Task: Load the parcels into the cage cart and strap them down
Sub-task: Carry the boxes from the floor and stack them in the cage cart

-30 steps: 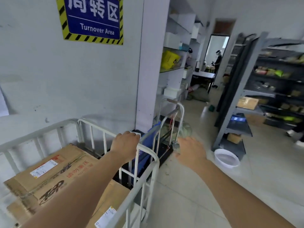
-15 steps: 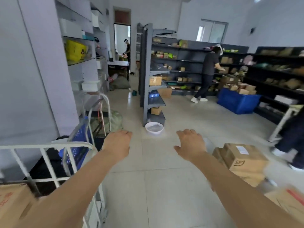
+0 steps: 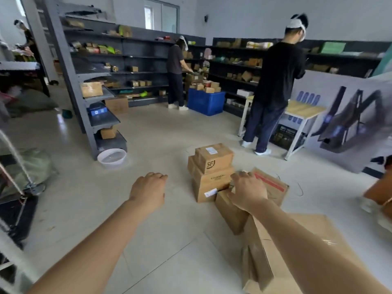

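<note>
1. Parcel stack (image 3: 209, 183): 3 boxes on floor (image 3: 169, 134), front-right; SF box (image 3: 214, 159) on top.
2. L hand (image 3: 148, 188): above bare floor, left of stack, fingers loosely curled, holds nothing.
3. R hand (image 3: 247, 193): over red-taped box (image 3: 275, 187) just beside stack; fingers bent, no grip visible; touching or not, can't tell.
4. Big box (image 3: 314, 223) under R forearm.
</note>
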A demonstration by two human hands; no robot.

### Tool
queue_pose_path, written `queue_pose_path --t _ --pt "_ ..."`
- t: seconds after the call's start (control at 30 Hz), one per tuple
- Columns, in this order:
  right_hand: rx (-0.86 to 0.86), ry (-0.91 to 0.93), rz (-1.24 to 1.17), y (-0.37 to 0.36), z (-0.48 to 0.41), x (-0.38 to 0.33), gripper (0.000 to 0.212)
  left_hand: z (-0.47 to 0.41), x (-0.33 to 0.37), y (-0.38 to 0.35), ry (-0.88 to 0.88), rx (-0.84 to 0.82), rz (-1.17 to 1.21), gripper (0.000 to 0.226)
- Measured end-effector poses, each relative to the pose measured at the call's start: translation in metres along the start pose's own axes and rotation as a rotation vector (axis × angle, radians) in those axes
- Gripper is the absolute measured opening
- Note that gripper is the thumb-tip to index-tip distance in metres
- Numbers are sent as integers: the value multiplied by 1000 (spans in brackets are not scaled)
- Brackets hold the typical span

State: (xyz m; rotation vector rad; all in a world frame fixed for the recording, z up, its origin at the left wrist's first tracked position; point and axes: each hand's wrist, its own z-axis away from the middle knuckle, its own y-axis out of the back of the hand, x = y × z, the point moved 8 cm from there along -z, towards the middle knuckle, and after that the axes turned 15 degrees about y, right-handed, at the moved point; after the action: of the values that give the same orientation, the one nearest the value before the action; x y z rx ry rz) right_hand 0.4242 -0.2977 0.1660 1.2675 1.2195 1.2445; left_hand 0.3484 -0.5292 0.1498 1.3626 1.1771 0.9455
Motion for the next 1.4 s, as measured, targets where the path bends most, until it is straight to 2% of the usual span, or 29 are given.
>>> queue_pose_path --t 0.2,0.37,0.47,0.6,0.97,1.13,1.4 --pt "-60 -147 -9 -31 55 128 52 -1 142 -25 -126 -56 65 36" --pt "-117 -224 -13 -63 95 225 49 5 255 -58 -180 -150 117 37" --pt "-162 -281 -27 -88 115 278 52 5 308 -85 -194 -227 135 34" --pt "-221 -353 -72 -128 133 342 51 0 364 -127 -205 -328 131 40" --pt "-394 -493 -165 -246 143 477 50 -22 484 -234 -210 -558 120 44" --pt "-454 -533 -215 -290 138 525 45 -39 514 -275 -129 -641 90 43" --pt "-571 -544 -287 -364 135 595 54 -38 553 -340 43 -784 97 32"
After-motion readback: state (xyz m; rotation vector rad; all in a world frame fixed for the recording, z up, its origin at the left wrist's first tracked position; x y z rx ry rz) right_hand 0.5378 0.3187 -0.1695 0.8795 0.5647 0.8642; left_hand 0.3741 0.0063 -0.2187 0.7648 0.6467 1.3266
